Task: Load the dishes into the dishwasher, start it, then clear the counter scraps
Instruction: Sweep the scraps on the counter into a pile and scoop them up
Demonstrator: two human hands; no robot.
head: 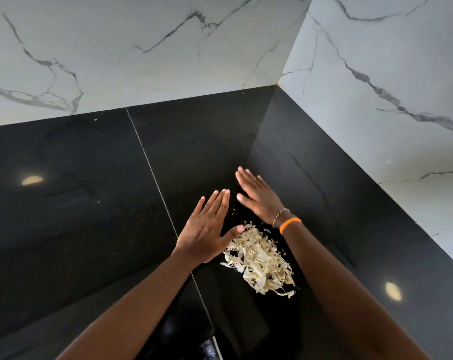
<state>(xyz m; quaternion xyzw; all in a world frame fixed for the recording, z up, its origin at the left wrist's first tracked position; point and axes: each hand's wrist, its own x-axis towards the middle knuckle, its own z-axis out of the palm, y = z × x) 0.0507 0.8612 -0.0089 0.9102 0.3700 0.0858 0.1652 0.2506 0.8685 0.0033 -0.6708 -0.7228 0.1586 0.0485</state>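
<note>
Pale peelings (259,258) lie heaped low in the frame's centre on the black counter (90,203). Left hand (207,227) and right hand (259,196) lie flat, fingers straight, holding nothing; best cup them together, raking strays inward.

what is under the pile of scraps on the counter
The scraps lie straight on the glossy black counter. Nothing shows between them; the patch directly beneath the pile is covered.

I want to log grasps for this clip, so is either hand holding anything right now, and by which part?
Nothing is held. The left hand and the right hand are flat and open on the black counter, beside the pile of scraps.
</note>
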